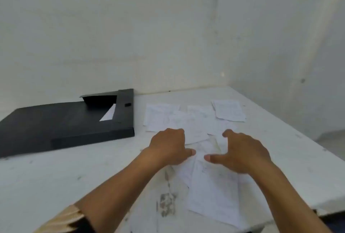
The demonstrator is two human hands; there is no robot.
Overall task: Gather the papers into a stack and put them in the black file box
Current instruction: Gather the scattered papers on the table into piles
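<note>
Several white printed papers [188,120] lie scattered over the right half of a white table [56,173]. One sheet [214,191] lies close to me, another [229,110] at the far right. The black file box [61,124] lies flat at the left against the wall, its end flap open with a white sheet [109,115] showing inside. My left hand [169,147] rests palm down on the papers, fingers curled. My right hand [242,152] hovers just over the papers beside it, fingers spread, holding nothing.
White walls meet in a corner behind the table. The table's right edge [298,139] runs diagonally, with floor beyond it. Scuffed dark stains [167,202] mark the tabletop near me. A patterned sleeve [63,219] shows at the bottom left.
</note>
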